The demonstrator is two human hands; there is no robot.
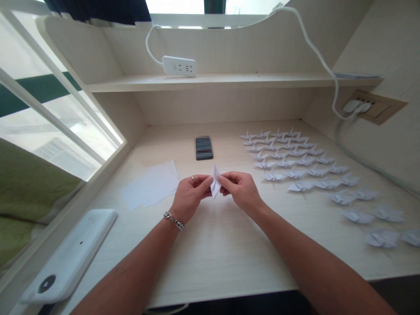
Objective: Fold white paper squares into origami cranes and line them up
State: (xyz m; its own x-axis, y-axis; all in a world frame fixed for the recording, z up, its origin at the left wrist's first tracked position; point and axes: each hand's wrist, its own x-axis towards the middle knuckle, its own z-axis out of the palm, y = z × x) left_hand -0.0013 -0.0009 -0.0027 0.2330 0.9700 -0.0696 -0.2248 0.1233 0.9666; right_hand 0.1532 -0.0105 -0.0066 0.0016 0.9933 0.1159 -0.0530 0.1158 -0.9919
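Observation:
Between my two hands, above the middle of the desk, a small piece of folded white paper point(215, 183) stands upright with its narrow points up and down. My left hand point(193, 192), with a ring and a chain bracelet, pinches its left side between thumb and fingers. From the other side, my right hand point(241, 188) pinches the right edge the same way. Left of my left hand lies a spread of white paper sheets point(152, 183). On the right, several rows of folded paper cranes point(302, 162) rest on the desk.
Beyond my hands lies a dark, pixelated flat object point(204, 148). A white oblong device point(70, 256) sits along the desk's left edge. On the shelf point(229, 79) stands a power strip point(179, 66), and a white cable point(315, 52) hangs to a wall socket point(376, 106) at right.

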